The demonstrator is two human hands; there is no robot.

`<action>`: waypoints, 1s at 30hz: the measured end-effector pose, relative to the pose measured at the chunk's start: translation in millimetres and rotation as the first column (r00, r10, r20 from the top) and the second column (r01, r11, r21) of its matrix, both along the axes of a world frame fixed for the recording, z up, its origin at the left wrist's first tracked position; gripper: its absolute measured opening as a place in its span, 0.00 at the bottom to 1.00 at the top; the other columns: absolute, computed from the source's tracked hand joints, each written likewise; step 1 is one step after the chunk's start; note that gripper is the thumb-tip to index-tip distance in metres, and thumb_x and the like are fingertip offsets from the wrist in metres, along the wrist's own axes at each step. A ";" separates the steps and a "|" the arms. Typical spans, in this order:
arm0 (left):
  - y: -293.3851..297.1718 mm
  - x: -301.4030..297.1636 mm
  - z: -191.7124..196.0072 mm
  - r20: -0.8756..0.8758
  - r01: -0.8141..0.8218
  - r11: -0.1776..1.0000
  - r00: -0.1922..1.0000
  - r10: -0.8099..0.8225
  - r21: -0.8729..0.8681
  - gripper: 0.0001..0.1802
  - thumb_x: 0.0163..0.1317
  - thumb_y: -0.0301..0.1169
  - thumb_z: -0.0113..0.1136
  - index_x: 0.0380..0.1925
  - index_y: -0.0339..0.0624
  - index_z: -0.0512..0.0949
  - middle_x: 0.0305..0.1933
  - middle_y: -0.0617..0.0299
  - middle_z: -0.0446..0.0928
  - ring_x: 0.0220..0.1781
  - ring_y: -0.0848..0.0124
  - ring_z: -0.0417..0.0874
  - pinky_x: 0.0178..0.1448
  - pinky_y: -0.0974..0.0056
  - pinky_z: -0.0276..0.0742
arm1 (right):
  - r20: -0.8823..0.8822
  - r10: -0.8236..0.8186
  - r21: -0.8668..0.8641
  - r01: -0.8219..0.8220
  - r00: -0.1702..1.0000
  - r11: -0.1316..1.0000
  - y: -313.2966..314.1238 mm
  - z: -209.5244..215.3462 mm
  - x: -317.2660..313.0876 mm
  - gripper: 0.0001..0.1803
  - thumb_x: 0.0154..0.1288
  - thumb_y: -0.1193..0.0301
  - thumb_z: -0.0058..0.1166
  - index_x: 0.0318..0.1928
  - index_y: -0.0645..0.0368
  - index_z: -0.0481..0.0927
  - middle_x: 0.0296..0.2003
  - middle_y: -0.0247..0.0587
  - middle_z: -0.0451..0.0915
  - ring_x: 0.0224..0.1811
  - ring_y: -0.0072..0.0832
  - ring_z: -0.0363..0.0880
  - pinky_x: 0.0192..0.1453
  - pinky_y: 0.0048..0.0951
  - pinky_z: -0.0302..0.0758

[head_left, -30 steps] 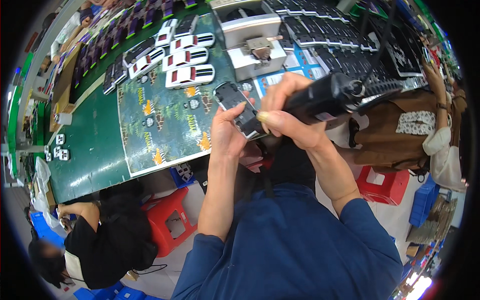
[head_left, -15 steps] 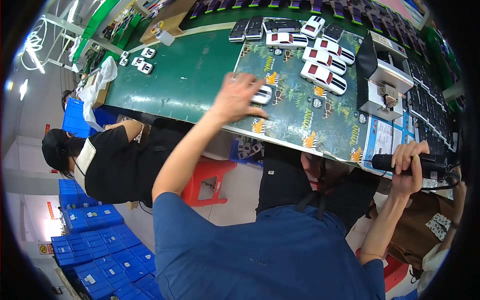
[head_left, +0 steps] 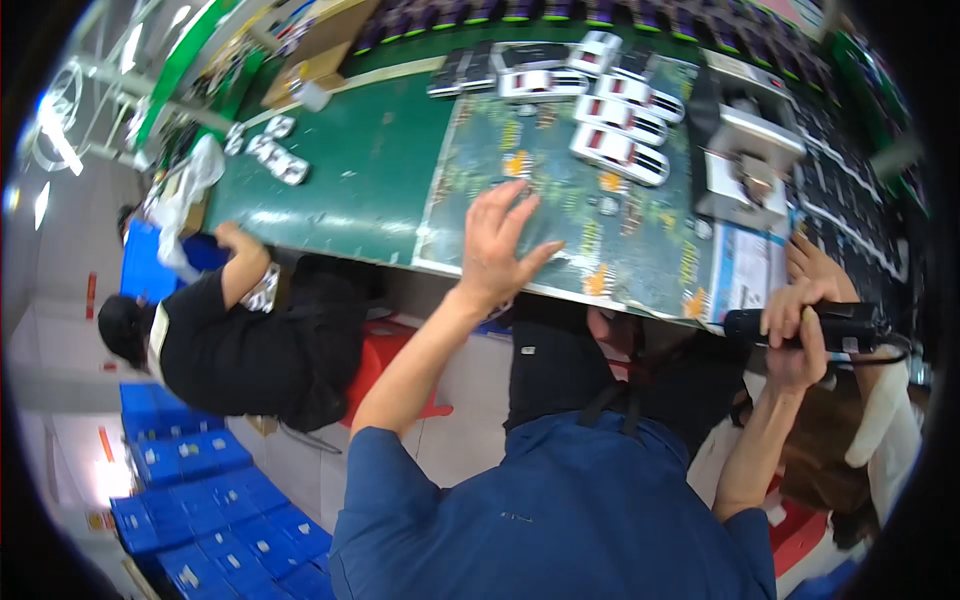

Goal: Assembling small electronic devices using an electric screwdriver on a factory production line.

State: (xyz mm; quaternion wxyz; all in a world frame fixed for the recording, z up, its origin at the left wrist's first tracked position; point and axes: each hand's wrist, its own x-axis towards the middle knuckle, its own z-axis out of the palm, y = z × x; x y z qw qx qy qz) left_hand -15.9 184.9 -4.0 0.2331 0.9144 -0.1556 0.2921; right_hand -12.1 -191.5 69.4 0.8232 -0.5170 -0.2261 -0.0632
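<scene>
Since half a second ago the left hand (head_left: 500, 245) has slid from the printed mat's middle toward its near edge, and the small white toy car then under its palm is no longer seen there. Left hand: fingers (head_left: 487, 205) spread wide and released, palm flat on the printed work mat (head_left: 560, 170), grasping nothing that shows; whether anything lies beneath the palm cannot be told. Right hand (head_left: 795, 330): fingers clenched around the black powered screwdriver (head_left: 835, 328), held level just off the near right corner of the green table (head_left: 350, 180), clear of the mat.

Step in hand, as judged: a pause between pieces, the driver parked and the free hand resting on the work surface. A next move would call for lifting that flat hand and closing the fingers on one of the white toy cars (head_left: 620, 155) ranked at the far side of the mat, well apart from it, then bringing the driver tip in.

Also shown: a grey fixture (head_left: 750, 150) to the right of the cars; a seated co-worker in black (head_left: 240, 340) at the table's left end; stacked blue crates (head_left: 190, 500) on the floor.
</scene>
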 end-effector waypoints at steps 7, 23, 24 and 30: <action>-186.3 26.7 9.3 0.102 0.430 0.816 0.899 -0.425 -0.386 0.15 0.55 0.24 0.68 0.43 0.35 0.79 0.45 0.50 0.81 0.40 0.53 0.83 0.45 0.55 0.78 | -0.001 0.002 0.087 -0.002 1.000 0.996 -26.6 11.4 -35.6 0.18 0.56 0.72 0.69 0.41 0.63 0.72 0.19 0.35 0.71 0.15 0.23 0.70 0.21 0.27 0.73; -362.5 99.0 9.7 -0.504 0.036 0.842 0.787 -0.356 -0.539 0.36 0.46 0.35 0.78 0.52 0.28 0.72 0.39 0.53 0.82 0.36 0.68 0.81 0.43 0.65 0.77 | -0.081 -0.148 -0.046 0.145 0.986 0.988 -109.3 27.2 -74.8 0.19 0.50 0.74 0.73 0.35 0.65 0.72 0.19 0.38 0.72 0.17 0.23 0.71 0.23 0.26 0.74; -358.7 97.4 9.0 -0.521 0.017 0.767 0.724 -0.452 -0.642 0.33 0.49 0.31 0.77 0.53 0.29 0.73 0.40 0.55 0.82 0.37 0.73 0.80 0.43 0.67 0.77 | -0.042 -0.178 -0.056 0.176 0.983 0.983 -110.8 28.8 -72.1 0.18 0.51 0.75 0.71 0.35 0.64 0.72 0.20 0.38 0.72 0.16 0.24 0.71 0.23 0.26 0.74; -327.5 63.2 11.0 -0.167 0.004 0.245 0.721 -0.672 -0.970 0.18 0.60 0.22 0.68 0.49 0.34 0.75 0.45 0.58 0.82 0.43 0.75 0.81 0.49 0.68 0.78 | 0.118 -0.191 0.256 0.156 0.975 0.954 -94.4 42.6 -39.6 0.12 0.56 0.79 0.60 0.37 0.63 0.69 0.21 0.39 0.71 0.15 0.24 0.69 0.23 0.27 0.72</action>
